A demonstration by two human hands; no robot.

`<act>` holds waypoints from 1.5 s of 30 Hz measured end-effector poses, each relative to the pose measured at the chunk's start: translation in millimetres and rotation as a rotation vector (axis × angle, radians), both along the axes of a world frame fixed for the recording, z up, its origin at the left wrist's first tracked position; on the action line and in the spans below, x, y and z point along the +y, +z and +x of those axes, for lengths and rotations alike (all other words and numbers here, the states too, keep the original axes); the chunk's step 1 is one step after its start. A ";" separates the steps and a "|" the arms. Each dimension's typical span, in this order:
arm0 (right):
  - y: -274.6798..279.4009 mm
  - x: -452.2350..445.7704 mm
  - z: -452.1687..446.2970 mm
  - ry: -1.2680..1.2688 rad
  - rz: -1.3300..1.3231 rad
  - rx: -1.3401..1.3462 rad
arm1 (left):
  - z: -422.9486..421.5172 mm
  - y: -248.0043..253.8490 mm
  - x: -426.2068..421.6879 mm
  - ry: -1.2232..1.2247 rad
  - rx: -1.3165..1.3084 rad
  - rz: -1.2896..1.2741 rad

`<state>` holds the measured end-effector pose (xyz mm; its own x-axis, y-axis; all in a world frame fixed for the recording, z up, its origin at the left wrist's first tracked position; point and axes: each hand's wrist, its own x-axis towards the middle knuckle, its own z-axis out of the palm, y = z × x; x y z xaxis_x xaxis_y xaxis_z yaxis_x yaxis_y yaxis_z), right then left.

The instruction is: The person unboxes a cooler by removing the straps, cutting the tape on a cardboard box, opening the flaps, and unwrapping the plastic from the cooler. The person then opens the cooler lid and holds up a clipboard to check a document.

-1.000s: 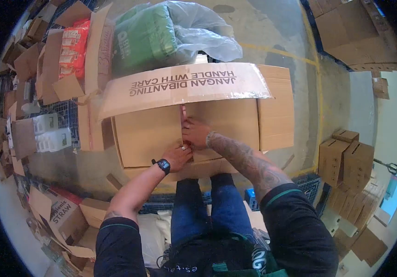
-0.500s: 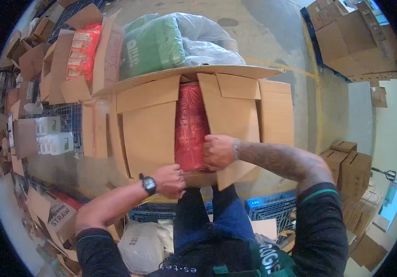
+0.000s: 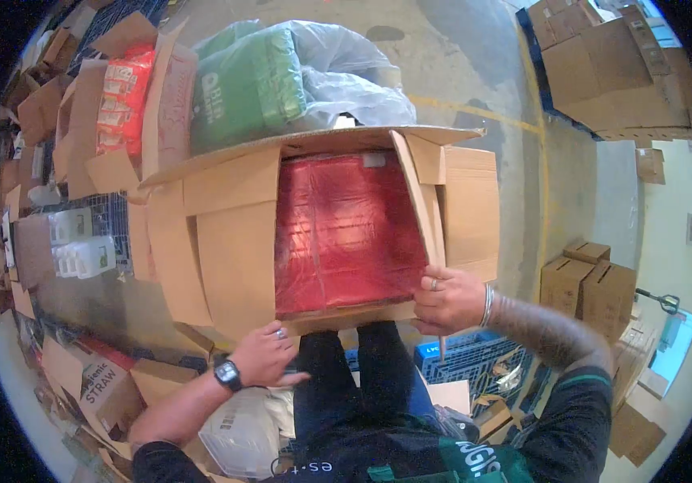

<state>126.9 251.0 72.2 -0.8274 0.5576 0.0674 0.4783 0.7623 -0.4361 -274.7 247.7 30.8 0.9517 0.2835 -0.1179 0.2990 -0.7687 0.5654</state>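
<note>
A large cardboard box (image 3: 237, 249) stands in front of me with its flaps spread, and red contents in clear plastic (image 3: 346, 233) show inside. My right hand (image 3: 449, 300) is closed on the right flap (image 3: 418, 193) at the box's near right corner. At the near left edge is my left hand (image 3: 265, 356), its thumb apart from the fingers and its fingertips by the left flap. The far flap stands raised along the back edge.
Beyond the box lies a green bundle in clear plastic (image 3: 249, 80). An open carton with orange packs (image 3: 124, 101) and white jugs (image 3: 84, 256) are at left. Stacked cartons (image 3: 575, 282) stand at right. A blue crate (image 3: 475, 354) is near my legs.
The two top flaps have parted from nearly closed to wide apart, uncovering the red contents. My right hand has moved right with its flap; my left hand has moved left and down.
</note>
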 end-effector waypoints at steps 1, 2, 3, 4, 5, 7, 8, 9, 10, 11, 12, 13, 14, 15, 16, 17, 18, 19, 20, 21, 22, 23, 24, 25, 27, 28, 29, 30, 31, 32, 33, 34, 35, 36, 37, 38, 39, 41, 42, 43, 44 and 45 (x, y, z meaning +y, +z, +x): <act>8.8 -6.8 -5.0 -0.130 -0.015 -0.026 | 10.1 -4.1 -6.7 0.034 0.107 -0.028; 11.0 -10.8 -10.2 -0.198 -0.029 -0.044 | 18.3 -20.1 -13.1 0.083 0.146 -0.030; 5.7 -16.9 -17.5 -0.274 -0.045 -0.063 | 27.0 -40.7 -20.9 0.124 0.183 -0.034; -1.0 -22.1 -24.5 -0.351 -0.056 -0.081 | 36.7 -53.2 -24.8 0.166 0.218 -0.034; -9.3 -25.0 -33.8 -0.363 -0.040 -0.082 | 46.0 -56.1 -21.2 0.170 0.299 -0.057; -35.1 -30.6 -56.2 -0.419 -0.026 0.025 | 68.0 -66.2 -18.3 0.340 0.167 -0.173; -52.4 -30.6 -67.7 -0.464 -0.019 0.132 | 79.3 -68.1 -15.8 0.417 0.109 -0.236; -68.7 -32.8 -69.9 -0.510 -0.014 0.241 | 99.6 -63.0 -5.9 0.654 0.292 -0.627; -81.7 -35.1 -63.1 -0.626 -0.095 0.285 | 112.5 -72.4 3.0 0.916 0.039 -1.016; -95.5 -35.3 -55.1 -0.738 -0.177 0.331 | 125.8 -93.0 9.2 1.168 -0.238 -1.400; -113.1 -36.5 -46.5 -0.847 -0.264 0.378 | 136.2 -114.6 11.7 1.411 -0.541 -1.777; -141.4 -37.4 -26.6 -1.018 -0.285 0.324 | 140.8 -140.6 15.9 1.410 -0.375 -1.539; -152.5 -32.1 -9.6 -1.207 -0.224 0.274 | 140.1 -169.6 20.9 1.392 -0.221 -1.301; -163.4 -26.8 4.2 -1.395 -0.161 0.220 | 141.5 -186.5 23.6 1.355 -0.075 -1.062; -190.7 -24.3 15.4 -1.465 -0.140 0.165 | 150.4 -190.7 26.2 1.443 -0.087 -0.995; -226.4 -23.2 25.6 -1.531 -0.121 0.107 | 161.3 -192.6 27.5 1.531 -0.100 -0.926; -248.1 -22.4 31.1 -1.596 -0.110 0.046 | 168.5 -193.0 26.5 1.620 -0.107 -0.856; -254.4 -14.9 32.0 -1.636 -0.207 0.029 | 172.7 -189.5 30.7 1.607 -0.134 -0.856; -258.1 -7.2 29.6 -1.673 -0.312 0.011 | 174.1 -181.6 35.0 1.594 -0.154 -0.857; -261.0 -2.1 30.6 -1.706 -0.416 -0.004 | 173.5 -179.5 35.0 1.583 -0.176 -0.855; -261.3 3.5 37.0 -1.773 -0.567 0.063 | 174.7 -181.1 32.2 1.606 -0.144 -0.760; -261.5 10.8 44.2 -1.832 -0.714 0.134 | 175.7 -188.9 28.5 1.625 -0.119 -0.663; -260.8 21.0 50.8 -1.884 -0.854 0.214 | 177.1 -202.7 29.6 1.638 -0.103 -0.562; -259.2 24.4 53.6 -1.868 -0.843 0.167 | 174.2 -216.4 32.3 1.643 -0.130 -0.648; -241.5 20.2 53.8 -1.829 -0.829 0.052 | 162.1 -239.9 28.4 1.675 -0.182 -0.788; -228.4 21.9 55.6 -1.839 -0.789 0.034 | 161.1 -241.3 27.0 1.698 -0.215 -0.835; -211.7 20.8 54.8 -1.846 -0.747 0.015 | 162.3 -233.5 23.0 1.740 -0.261 -0.836; -194.7 13.0 48.5 -1.856 -0.722 -0.003 | 157.7 -221.1 14.2 1.782 -0.288 -0.835; -174.6 7.0 45.1 -1.846 -0.678 0.003 | 154.6 -203.4 8.9 1.745 -0.339 -0.893; -150.9 0.2 44.9 -1.837 -0.631 0.008 | 154.4 -176.8 4.8 1.705 -0.391 -0.953; -126.7 -7.2 44.6 -1.827 -0.585 0.013 | 156.4 -146.2 2.2 1.663 -0.443 -1.011; -102.7 -15.7 45.6 -1.836 -0.535 0.098 | 164.8 -100.9 2.0 1.627 -0.500 -1.090; -78.7 -28.0 45.6 -1.842 -0.490 0.181 | 173.8 -64.9 -3.6 1.591 -0.552 -1.167; -59.1 -39.1 43.6 -1.846 -0.444 0.268 | 172.3 -54.9 -20.6 1.668 -0.544 -1.135; -41.7 -49.8 39.9 -1.833 -0.446 0.250 | 167.4 -44.9 -37.9 1.745 -0.537 -1.101; -26.8 -57.6 40.2 -1.816 -0.437 0.229 | 171.6 -29.0 -43.9 1.713 -0.530 -1.096; -17.7 -66.2 39.1 -1.801 -0.444 0.199 | 172.7 -1.5 -52.2 1.690 -0.507 -1.095; -16.5 -65.9 28.7 -1.841 -0.544 0.384 | 175.3 42.7 -49.7 1.555 -0.556 -1.097; -16.7 -66.5 25.8 -1.855 -0.593 0.481 | 172.9 40.1 -44.3 1.540 -0.557 -1.088; -31.2 -68.3 30.3 -1.890 -0.349 0.369 | 163.2 30.1 -31.0 1.520 -0.562 -1.071; -59.6 -64.7 41.2 -1.904 -0.095 0.263 | 157.0 17.8 -18.3 1.496 -0.577 -1.047; -78.7 -56.1 50.2 -1.901 0.156 0.155 | 154.0 1.7 -12.7 1.503 -0.577 -1.016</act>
